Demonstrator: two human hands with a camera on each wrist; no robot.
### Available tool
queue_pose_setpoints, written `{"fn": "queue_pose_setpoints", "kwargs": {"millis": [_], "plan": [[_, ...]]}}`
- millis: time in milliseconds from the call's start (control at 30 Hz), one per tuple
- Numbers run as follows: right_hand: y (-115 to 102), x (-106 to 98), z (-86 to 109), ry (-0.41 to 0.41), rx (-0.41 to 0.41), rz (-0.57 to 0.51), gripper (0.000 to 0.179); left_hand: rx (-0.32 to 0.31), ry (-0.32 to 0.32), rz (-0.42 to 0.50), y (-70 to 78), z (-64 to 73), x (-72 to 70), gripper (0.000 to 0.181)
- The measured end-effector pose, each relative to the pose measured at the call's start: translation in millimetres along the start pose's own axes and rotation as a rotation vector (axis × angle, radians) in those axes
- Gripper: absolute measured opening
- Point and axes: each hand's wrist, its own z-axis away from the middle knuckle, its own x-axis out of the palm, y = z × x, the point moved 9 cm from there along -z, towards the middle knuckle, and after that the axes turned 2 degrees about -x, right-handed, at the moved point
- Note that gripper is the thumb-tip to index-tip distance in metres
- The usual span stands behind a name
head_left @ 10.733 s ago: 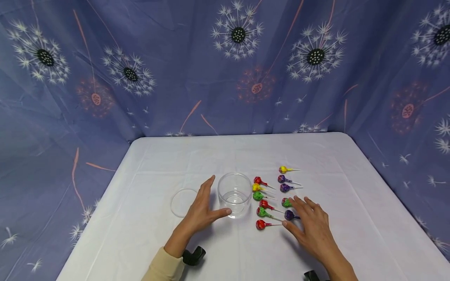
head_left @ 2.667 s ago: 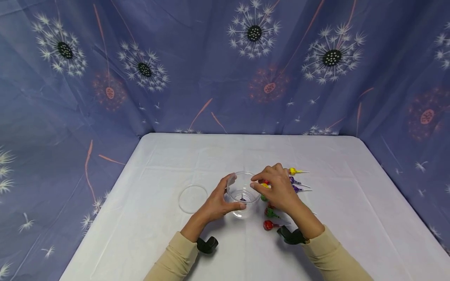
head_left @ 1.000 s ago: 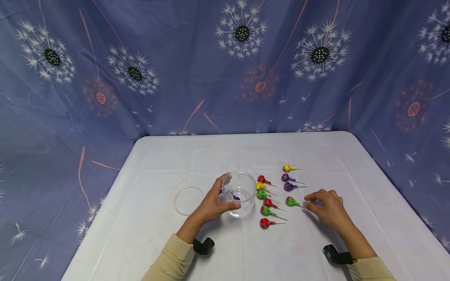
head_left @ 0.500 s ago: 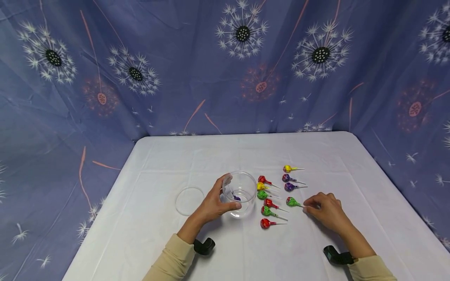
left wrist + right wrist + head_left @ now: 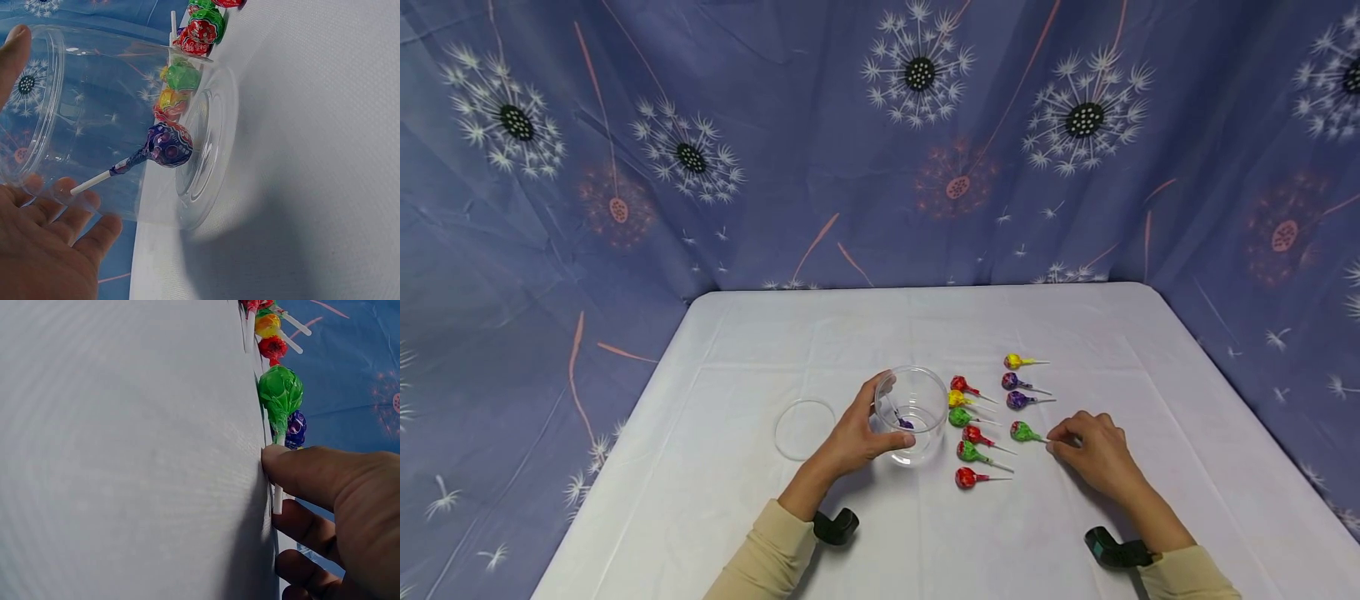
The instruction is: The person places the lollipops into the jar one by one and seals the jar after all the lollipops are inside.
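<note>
My left hand [image 5: 853,433] grips a clear plastic jar [image 5: 931,432] from its left side, thumb in front and fingers round the back. The jar is slightly tilted on the table. Inside it a purple lollipop [image 5: 169,145] leans against the wall, stick upward. On the right, my right hand [image 5: 1097,450] pinches the white stick of a green lollipop [image 5: 1023,432] between thumb and finger. That candy [image 5: 281,390] is at table level in the right wrist view, where the index finger is partly hidden behind the stick.
A column of red, yellow and green lollipops [image 5: 967,451] lies just right of the jar. Farther back are a yellow lollipop [image 5: 1013,362] and two purple lollipops [image 5: 1018,400]. A clear round lid [image 5: 805,429] lies left of the jar on the white-covered table [image 5: 760,333].
Since the earliest frame, my left hand has taken hold of the jar and a purple lollipop has gone into it. My right hand has moved from the jar to the green lollipop's stick.
</note>
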Motion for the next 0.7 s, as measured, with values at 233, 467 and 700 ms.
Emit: {"fn": "queue_pose_setpoints", "kwargs": {"millis": [233, 467, 700], "plan": [[-1.9, -2.7, 0.6, 0.015, -0.004, -0.002, 0.006, -0.003, -0.005, 0.008, -0.3, 1.1, 0.2, 0.096], [-11.0, -12.0, -2.1, 0.089, -0.030, -0.043, 0.006, 0.010, 0.000, 0.010, 1.6, 1.8, -0.6, 0.095], [-22.6, -17.5, -9.2, 0.141, -0.068, -0.092, 0.006, 0.016, -0.003, 0.011, 1.7, 1.9, -0.8, 0.095]]}}
